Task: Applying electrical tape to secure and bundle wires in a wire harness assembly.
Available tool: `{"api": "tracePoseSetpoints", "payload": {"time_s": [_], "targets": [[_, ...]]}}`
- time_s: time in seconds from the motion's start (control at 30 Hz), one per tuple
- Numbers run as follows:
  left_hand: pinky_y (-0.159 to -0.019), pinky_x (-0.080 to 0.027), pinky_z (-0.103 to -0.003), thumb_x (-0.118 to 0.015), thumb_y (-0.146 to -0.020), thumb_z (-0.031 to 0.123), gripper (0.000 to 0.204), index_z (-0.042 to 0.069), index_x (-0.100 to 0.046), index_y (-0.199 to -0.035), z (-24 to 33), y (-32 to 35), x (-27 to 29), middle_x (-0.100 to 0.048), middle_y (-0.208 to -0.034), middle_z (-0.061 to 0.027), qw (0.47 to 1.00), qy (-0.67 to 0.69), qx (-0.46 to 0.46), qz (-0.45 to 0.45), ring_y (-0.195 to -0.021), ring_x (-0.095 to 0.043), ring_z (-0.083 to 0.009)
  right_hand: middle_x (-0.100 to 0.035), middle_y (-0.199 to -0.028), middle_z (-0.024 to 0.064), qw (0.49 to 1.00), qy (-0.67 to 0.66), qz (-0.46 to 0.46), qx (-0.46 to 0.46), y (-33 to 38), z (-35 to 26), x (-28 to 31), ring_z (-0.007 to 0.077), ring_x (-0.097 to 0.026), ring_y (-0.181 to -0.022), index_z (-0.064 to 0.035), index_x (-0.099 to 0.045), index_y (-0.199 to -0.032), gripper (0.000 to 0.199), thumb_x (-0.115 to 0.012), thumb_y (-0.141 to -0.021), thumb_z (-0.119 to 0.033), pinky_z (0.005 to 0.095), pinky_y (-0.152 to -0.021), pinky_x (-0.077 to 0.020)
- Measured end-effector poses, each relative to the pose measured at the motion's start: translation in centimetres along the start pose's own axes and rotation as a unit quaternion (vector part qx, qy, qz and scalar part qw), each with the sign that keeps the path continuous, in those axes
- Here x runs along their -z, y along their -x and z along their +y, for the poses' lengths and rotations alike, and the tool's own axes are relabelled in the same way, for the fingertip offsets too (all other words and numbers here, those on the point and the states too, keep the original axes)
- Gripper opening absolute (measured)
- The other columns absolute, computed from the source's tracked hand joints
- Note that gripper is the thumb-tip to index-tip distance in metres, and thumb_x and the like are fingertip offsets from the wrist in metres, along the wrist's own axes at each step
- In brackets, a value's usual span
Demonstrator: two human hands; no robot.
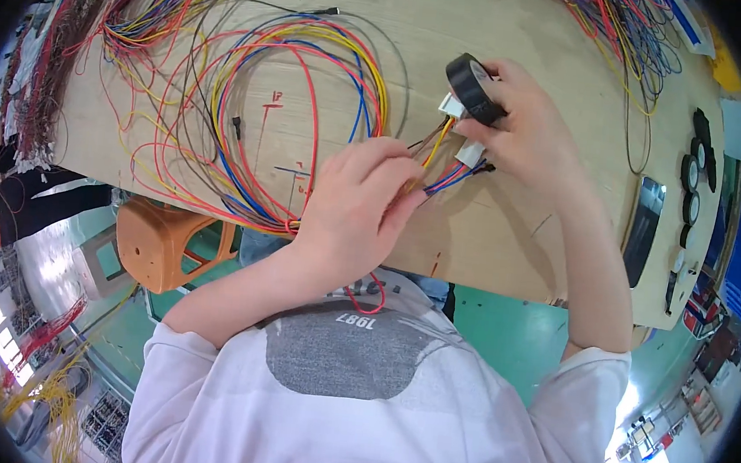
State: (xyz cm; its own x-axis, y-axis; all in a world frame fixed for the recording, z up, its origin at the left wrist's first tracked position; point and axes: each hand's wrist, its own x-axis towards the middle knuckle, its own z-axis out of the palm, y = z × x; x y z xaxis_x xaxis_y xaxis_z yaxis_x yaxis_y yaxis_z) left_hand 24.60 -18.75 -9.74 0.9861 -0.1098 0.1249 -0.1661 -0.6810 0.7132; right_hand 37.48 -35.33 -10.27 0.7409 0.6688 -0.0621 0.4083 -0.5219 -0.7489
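A wire harness of red, yellow, blue and black wires [380, 89] lies coiled on the wooden table. My left hand [355, 200] is closed round the bundle near its right end, and its fingers hide part of the wires. Past those fingers the wires fan out to a white connector [452, 106] and a second white connector [470, 155]. My right hand [531, 127] grips a roll of black tape [476, 89] right above the connectors. Its fingertips are close to both connectors; whether they touch them I cannot tell. A small black wire end [485, 167] sticks out beside the lower connector.
More loose wires [157, 10] lie at the far left, and another wire bundle [617, 29] at the far right. A phone [645, 231] and several black tape rolls [691, 207] line the table's right side. An orange stool [156, 245] stands below the left front edge.
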Motion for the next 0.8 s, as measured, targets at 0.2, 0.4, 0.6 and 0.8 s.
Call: {"api": "tracePoseSetpoints", "payload": {"time_s": [0.2,0.4,0.6,0.8], "targets": [[-0.072,-0.034,-0.036,-0.064,-0.062,0.01,0.024,0.009,-0.054,-0.083,0.9,-1.3,0.2,-0.046,-0.09,-0.0057,0.992,-0.103,-0.047,0.058,-0.083,-0.044,-0.0247,-0.049,-0.101,0.014,0.988,-0.115,0.069,-0.078,2.0,-0.5,0.9,0.0274,-0.053,-0.086,0.0032,-0.056,-0.09,0.027,-0.064,-0.068,-0.009,0.031,-0.073,-0.0432],[-0.07,-0.032,-0.034,-0.069,-0.058,0.019,0.028,0.011,-0.056,-0.081,1.6,-1.7,-0.7,-0.045,-0.082,-0.0037,0.985,-0.168,-0.044,-0.018,-0.079,-0.043,-0.0217,-0.049,-0.101,0.0128,0.997,0.055,0.044,0.024,4.5,-0.5,0.5,0.0284,-0.049,-0.093,0.0009,-0.052,-0.081,0.024,-0.063,-0.06,0.002,0.0326,-0.075,-0.0414],[-0.07,-0.032,-0.034,-0.068,-0.058,0.019,0.026,0.012,-0.057,-0.08,1.8,-1.1,-1.3,-0.045,-0.082,-0.0028,0.972,-0.209,-0.107,0.028,-0.08,-0.044,-0.0209,-0.053,-0.085,0.0097,0.999,-0.047,0.021,-0.008,7.0,-1.3,1.0,0.0216,-0.052,-0.08,0.0009,-0.053,-0.079,0.022,-0.066,-0.061,-0.002,0.0287,-0.07,-0.041],[-0.067,-0.034,-0.033,-0.065,-0.06,0.01,0.018,0.009,-0.057,-0.075,1.0,-1.3,-0.9,-0.052,-0.076,-0.0025,0.971,-0.179,-0.154,0.032,-0.073,-0.049,-0.0202,-0.057,-0.066,-0.0013,0.925,-0.336,0.125,-0.127,6.1,-0.7,0.9,0.0065,-0.05,-0.06,-0.0033,-0.06,-0.082,0.019,-0.066,-0.071,-0.019,0.0203,-0.057,-0.041]]}}
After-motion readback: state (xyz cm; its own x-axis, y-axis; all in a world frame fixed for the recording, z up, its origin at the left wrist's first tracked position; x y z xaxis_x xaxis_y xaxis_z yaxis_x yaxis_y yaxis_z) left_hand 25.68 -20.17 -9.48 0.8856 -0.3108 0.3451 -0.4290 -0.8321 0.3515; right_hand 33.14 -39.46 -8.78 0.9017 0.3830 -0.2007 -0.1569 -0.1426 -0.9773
